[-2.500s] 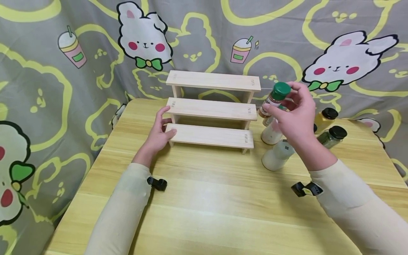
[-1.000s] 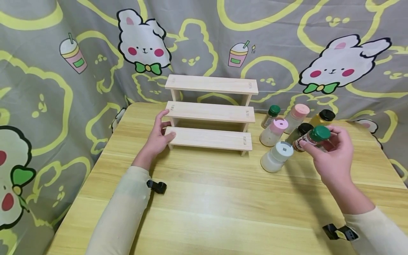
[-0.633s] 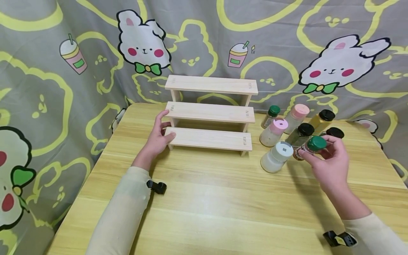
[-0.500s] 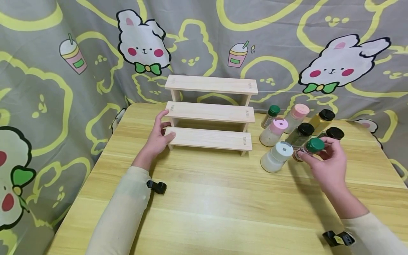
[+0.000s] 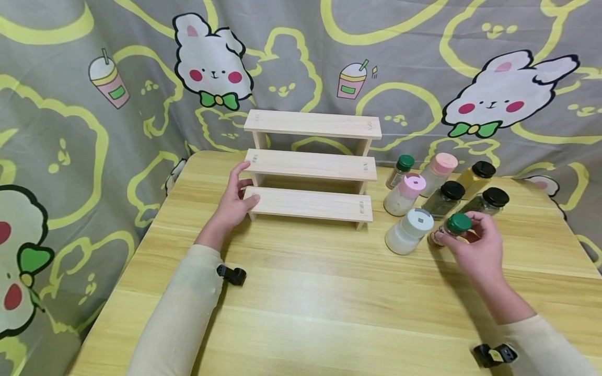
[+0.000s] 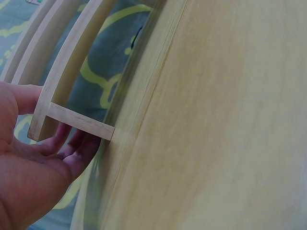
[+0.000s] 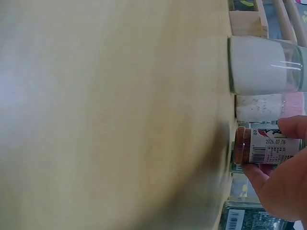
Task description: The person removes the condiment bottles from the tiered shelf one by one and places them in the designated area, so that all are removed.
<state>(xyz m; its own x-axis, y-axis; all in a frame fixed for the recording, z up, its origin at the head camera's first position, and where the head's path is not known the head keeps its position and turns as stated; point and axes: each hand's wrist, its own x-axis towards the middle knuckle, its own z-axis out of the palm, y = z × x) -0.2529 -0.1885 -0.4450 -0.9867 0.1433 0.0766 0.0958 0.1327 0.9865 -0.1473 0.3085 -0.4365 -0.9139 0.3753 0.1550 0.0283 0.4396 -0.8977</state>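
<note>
In the head view, my left hand (image 5: 233,204) grips the left end of a three-tier wooden shelf rack (image 5: 308,202), thumb on the lowest board. The left wrist view shows its fingers (image 6: 72,148) curled below that board. My right hand (image 5: 481,249) pinches a small spice jar (image 5: 458,224) with a green lid, upright between thumb and fingers. Its label and reddish-brown contents show in the right wrist view, where the jar (image 7: 271,146) is at or just above the tabletop; I cannot tell whether it touches. All three boards of the rack are bare.
Left of the held jar stands a white-lidded shaker (image 5: 409,231). Behind are pink-lidded shakers (image 5: 405,195), another green-lidded jar (image 5: 401,171) and black-lidded jars (image 5: 443,200). A patterned curtain (image 5: 301,62) hangs behind the wooden table (image 5: 301,303).
My right hand has carried the green-lidded spice jar from beside the rack to the right, then down and toward the table's front, uncovering the other jars. My left hand stays on the rack.
</note>
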